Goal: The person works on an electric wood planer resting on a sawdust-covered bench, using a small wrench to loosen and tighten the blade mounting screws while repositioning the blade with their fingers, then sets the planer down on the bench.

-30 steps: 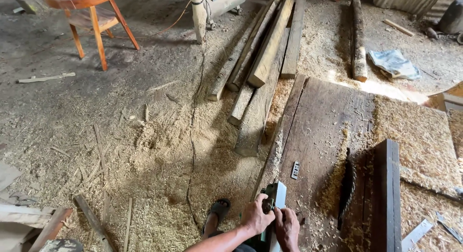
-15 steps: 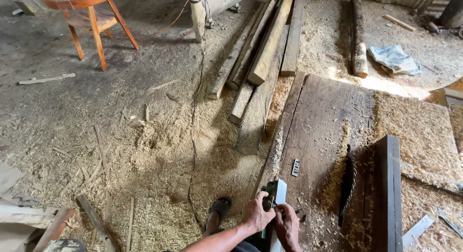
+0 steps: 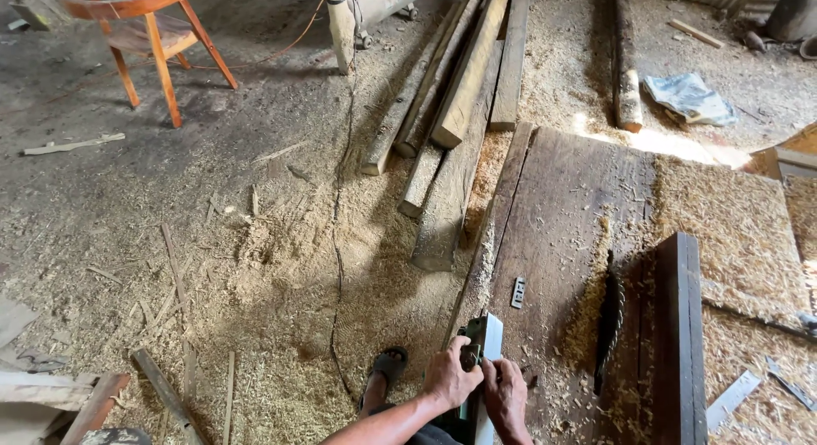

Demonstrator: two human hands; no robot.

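Electric planer (image 3: 478, 360) sits on a wide dark plank (image 3: 566, 232) amid sawdust-covered floor (image 3: 255, 266); left hand (image 3: 449, 379) grips its front knob; right hand (image 3: 505, 398) is closed around its rear.

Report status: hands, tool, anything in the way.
Both hands, left and right, grip the green power tool on the wide plank. Small metal piece lies just ahead.
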